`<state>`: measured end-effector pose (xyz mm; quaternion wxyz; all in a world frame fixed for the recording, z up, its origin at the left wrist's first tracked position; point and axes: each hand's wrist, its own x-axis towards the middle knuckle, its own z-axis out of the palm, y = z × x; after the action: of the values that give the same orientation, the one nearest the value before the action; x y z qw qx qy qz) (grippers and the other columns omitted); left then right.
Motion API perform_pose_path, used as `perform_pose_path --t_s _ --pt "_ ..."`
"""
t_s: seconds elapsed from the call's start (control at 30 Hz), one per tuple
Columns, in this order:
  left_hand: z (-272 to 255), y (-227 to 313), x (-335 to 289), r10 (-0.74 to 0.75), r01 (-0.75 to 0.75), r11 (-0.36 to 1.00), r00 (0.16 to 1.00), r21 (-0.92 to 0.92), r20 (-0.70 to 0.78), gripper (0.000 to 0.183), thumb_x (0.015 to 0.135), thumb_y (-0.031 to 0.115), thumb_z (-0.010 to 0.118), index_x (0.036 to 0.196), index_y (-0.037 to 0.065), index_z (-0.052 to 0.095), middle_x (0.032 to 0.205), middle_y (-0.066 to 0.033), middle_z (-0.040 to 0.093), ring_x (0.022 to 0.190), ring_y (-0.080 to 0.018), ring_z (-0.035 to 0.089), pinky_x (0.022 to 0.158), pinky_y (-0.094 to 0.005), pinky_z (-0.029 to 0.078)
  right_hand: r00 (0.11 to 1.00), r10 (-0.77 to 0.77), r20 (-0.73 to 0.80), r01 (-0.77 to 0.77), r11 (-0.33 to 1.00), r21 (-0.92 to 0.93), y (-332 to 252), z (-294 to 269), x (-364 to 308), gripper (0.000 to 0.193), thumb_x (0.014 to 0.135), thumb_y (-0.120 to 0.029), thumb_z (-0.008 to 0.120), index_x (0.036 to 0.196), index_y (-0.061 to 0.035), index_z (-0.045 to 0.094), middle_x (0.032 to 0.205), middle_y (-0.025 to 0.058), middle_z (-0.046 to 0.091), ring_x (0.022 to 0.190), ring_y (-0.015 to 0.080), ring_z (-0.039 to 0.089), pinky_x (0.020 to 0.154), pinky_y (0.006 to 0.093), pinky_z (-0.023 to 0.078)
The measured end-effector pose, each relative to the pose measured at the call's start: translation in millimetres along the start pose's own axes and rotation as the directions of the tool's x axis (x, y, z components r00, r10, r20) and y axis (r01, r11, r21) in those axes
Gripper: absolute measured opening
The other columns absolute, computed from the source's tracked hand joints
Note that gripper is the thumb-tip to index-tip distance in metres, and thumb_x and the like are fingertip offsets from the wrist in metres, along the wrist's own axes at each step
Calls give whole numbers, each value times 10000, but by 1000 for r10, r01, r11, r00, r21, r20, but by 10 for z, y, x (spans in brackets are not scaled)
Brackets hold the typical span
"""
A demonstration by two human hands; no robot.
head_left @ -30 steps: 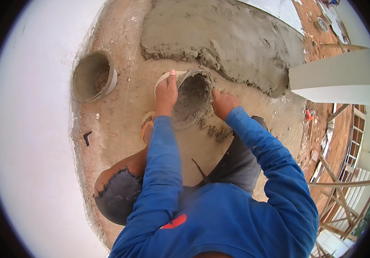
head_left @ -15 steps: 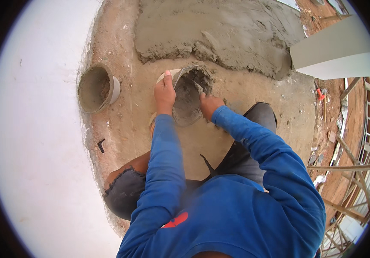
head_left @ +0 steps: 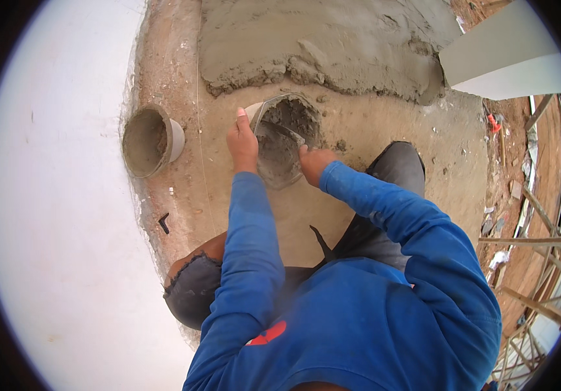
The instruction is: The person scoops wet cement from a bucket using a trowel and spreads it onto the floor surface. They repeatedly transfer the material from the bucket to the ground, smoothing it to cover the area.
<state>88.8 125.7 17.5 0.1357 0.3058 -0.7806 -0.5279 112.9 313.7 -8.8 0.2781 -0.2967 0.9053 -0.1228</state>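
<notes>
A pale bucket (head_left: 253, 113) is tipped over on the floor in front of me, its mouth turned toward me and the right. Wet grey mortar (head_left: 275, 158) coats its inside and lies in it. My left hand (head_left: 242, 146) grips the bucket's left side, thumb up near the rim. In my right hand (head_left: 317, 163) is a trowel (head_left: 284, 130), held by its handle at the bucket's right edge. The trowel's blade reaches into the mouth, over the mortar; part of it blends with the mortar.
Beyond the bucket, a thick layer of wet mortar (head_left: 332, 45) covers the floor. A second bucket (head_left: 176, 140) stands by the white wall (head_left: 65, 195) at left. A string (head_left: 198, 111) runs along the floor. A pale column (head_left: 508, 52) stands at far right, with timber poles (head_left: 531, 241) nearer.
The trowel blade has swung left across the bucket's mouth and shows more plainly. My left hand still grips the bucket. The whole view has shifted slightly.
</notes>
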Motion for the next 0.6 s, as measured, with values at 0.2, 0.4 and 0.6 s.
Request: perform_pose_path --t_s 0.2,0.4,0.6 --pt "-95 43 4 -34 37 998 997 -46 71 624 1000 483 442 1023 -96 676 916 -166 699 871 -236 634 810 -353 473 998 35 -58 -34 999 21 283 -258 49 318 870 -97 548 1118 90 479 953 273 656 900 407 666 735 481 534" --pt "-66 -44 24 -40 44 998 997 -52 70 604 1004 466 440 1033 -87 680 938 -160 700 888 -221 631 817 -347 473 984 -13 179 6 999 42 83 40 -47 312 853 -132 584 1077 66 494 924 265 668 886 421 670 733 479 537" --pt "-79 37 -61 -28 31 999 997 -41 71 588 1011 444 424 1055 -86 676 970 -176 703 930 -239 642 835 -351 471 996 89 26 -91 993 82 228 -188 -87 374 816 -89 606 1128 101 527 946 250 674 906 399 677 766 464 542"
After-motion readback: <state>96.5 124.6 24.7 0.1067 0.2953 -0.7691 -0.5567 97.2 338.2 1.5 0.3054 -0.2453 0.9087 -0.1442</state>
